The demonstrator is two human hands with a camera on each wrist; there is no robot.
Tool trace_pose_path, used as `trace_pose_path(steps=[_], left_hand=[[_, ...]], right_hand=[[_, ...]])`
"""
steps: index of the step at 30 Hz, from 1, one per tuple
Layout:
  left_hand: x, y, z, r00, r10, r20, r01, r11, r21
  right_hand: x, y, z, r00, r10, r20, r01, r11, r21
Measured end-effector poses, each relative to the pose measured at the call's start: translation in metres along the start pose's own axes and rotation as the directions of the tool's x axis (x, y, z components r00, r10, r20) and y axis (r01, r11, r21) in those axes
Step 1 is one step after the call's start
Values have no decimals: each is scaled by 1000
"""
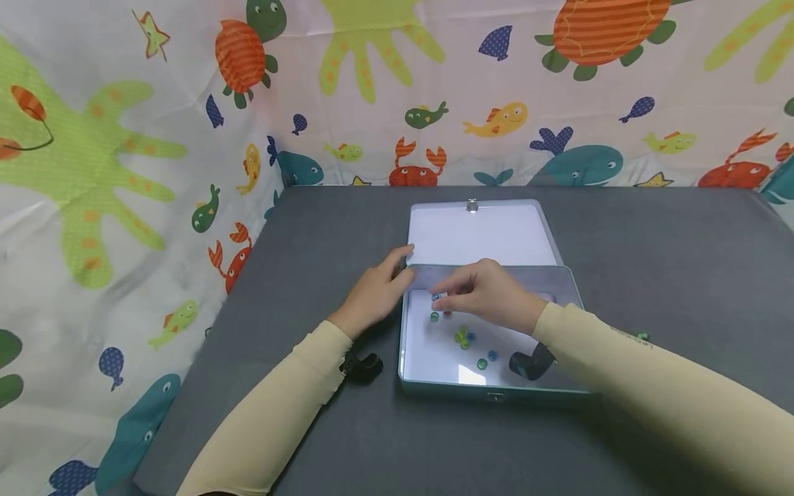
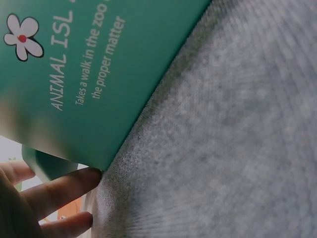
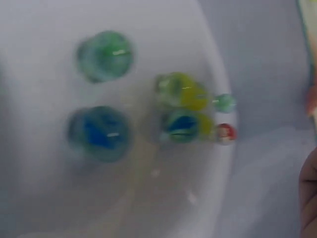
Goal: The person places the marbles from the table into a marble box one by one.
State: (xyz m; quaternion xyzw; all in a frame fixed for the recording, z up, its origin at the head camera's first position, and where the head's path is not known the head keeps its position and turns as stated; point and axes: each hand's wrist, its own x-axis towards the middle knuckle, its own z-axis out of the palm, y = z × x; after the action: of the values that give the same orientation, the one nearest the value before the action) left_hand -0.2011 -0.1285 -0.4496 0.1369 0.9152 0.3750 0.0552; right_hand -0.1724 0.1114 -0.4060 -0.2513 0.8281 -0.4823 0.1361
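A teal tin box (image 1: 406, 372) stands with its lid (image 1: 480, 233) folded back and a pale inside. My left hand (image 1: 375, 293) rests at its rear left corner; in the left wrist view extended fingers (image 2: 62, 193) touch the box's printed green side (image 2: 114, 64). Over the box, my right hand (image 1: 490, 296) pinches a blue marble (image 1: 436, 297) between thumb and forefinger. Below lie a green marble (image 1: 434, 317), a red marble (image 3: 226, 133), a yellow-green cluster of marbles (image 1: 462, 337), and, nearer the front, a blue marble (image 3: 101, 134) and a green marble (image 3: 106, 55).
Dark grey cloth covers the table (image 1: 335, 227). A small green thing (image 1: 643, 336) shows beyond my right sleeve. Black wrist mounts hang under both sleeves, the right mount (image 1: 530, 364) over the box floor. A sea-animal curtain (image 1: 372, 138) stands behind and at the left.
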Motion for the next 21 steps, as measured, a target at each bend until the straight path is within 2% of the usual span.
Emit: trace_pose_path(steps=[7, 11, 21], left_hand=[[0, 1, 0, 1000, -8, -2, 8, 1000, -21], [0, -2, 0, 1000, 2, -3, -2, 1000, -14], [0, -2, -1, 1000, 3, 10, -3, 1000, -18]], right_hand=[[5, 11, 8, 999, 7, 43, -2, 994, -109], [7, 16, 11, 995, 30, 95, -13, 984, -180], [7, 25, 17, 978, 56, 202, -2, 966, -258]])
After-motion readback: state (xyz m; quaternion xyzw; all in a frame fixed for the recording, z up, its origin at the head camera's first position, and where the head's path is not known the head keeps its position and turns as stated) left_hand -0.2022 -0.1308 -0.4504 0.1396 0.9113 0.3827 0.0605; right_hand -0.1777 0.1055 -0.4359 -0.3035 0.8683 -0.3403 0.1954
